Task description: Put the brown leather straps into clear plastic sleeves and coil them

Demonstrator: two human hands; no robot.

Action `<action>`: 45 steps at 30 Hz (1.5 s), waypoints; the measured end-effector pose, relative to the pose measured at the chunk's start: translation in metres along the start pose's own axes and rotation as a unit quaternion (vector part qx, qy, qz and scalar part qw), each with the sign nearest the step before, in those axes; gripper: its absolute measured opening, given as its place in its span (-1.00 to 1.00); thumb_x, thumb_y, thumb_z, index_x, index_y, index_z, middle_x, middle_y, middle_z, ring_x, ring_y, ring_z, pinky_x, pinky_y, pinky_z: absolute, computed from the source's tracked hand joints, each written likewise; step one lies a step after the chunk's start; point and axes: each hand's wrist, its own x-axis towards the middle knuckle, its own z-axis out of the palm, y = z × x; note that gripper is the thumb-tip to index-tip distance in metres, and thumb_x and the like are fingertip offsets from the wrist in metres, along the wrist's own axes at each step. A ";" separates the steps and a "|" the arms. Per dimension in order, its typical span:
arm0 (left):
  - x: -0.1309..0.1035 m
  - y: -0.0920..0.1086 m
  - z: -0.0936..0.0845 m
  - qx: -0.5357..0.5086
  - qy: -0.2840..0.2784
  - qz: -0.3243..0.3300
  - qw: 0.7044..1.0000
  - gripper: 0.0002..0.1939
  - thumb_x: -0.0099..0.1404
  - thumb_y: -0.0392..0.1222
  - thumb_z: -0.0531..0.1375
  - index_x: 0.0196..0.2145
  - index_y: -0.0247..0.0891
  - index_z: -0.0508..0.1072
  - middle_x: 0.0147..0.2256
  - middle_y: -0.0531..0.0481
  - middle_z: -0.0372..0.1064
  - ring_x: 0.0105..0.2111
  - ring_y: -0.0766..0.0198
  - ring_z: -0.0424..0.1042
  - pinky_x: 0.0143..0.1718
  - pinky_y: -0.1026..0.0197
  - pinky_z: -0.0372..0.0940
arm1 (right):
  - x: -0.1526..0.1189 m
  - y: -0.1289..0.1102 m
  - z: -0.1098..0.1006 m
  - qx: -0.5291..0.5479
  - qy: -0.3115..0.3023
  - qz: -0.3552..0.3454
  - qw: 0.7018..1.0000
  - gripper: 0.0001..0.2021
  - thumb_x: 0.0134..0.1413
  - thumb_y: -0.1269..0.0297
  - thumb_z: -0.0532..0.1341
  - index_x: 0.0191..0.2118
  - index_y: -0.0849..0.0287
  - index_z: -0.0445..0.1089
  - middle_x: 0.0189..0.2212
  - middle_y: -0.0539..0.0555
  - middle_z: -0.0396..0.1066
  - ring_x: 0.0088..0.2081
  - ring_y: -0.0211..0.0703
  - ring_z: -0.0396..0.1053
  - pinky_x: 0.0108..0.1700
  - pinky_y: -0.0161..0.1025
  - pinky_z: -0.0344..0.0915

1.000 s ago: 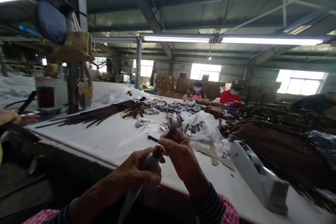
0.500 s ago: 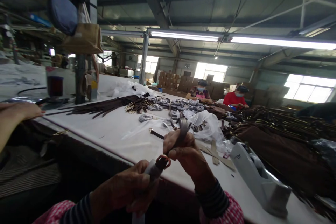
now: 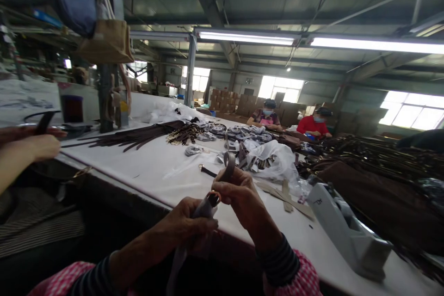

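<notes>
My left hand [image 3: 189, 224] is closed around a dark strap wrapped in thin whitish film [image 3: 205, 209]; the wrapped length hangs down below the hand. At its upper end shows a copper-coloured metal ring [image 3: 215, 198]. My right hand [image 3: 239, 192] pinches a brown strap [image 3: 228, 169] beside that ring, and the strap curls up in a loop above the fingers. Whether the two lengths are one strap I cannot tell. Both hands are held over the near edge of the white table [image 3: 156, 175]. Just behind them lies a short black strap with a metal ring [image 3: 207, 172].
A tape dispenser [image 3: 350, 236] stands at the right. Farther back lie wrapped strap coils [image 3: 249, 133], clear plastic bags [image 3: 274, 157], long dark straps [image 3: 149, 136] and brown goods [image 3: 357, 185]. Another person's hands [image 3: 31, 148] work at the left edge. Two people sit across the table.
My hands remain close together at the ring, and the strap loop above my right hand looks smaller. At the left, the other person's hands now show a raised dark strap. The view has shifted slightly.
</notes>
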 end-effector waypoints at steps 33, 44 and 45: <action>-0.003 0.061 0.022 -0.014 0.264 0.146 0.953 -0.57 0.14 0.18 0.44 -0.43 -0.29 0.58 -0.49 -0.06 0.55 -0.46 0.26 0.43 -0.41 0.31 0.28 | 0.004 -0.013 0.030 0.029 0.109 -0.131 0.985 -0.85 0.01 0.30 0.47 -0.44 0.22 0.55 -0.57 -0.05 0.32 -0.57 -0.36 0.10 -0.53 -0.33 0.01; 0.002 0.024 -0.012 0.061 0.332 0.076 0.938 -0.50 0.03 0.35 0.41 -0.46 -0.18 0.55 -0.54 -0.03 0.56 -0.53 0.14 0.50 -0.56 0.29 0.35 | 0.032 -0.004 0.019 0.164 0.094 -0.069 0.980 -0.50 0.19 -0.26 0.25 -0.16 0.11 0.63 -0.08 0.19 0.54 -0.09 0.01 0.41 -0.26 -0.22 0.31; 0.005 0.022 -0.017 0.056 0.341 0.077 0.935 -0.51 -0.02 0.33 0.45 -0.43 -0.16 0.56 -0.53 -0.01 0.57 -0.51 0.12 0.52 -0.53 0.28 0.39 | 0.030 0.001 0.023 0.109 0.075 -0.088 0.987 -0.50 0.22 -0.24 0.24 -0.16 0.13 0.64 -0.10 0.19 0.54 -0.09 0.02 0.40 -0.25 -0.21 0.30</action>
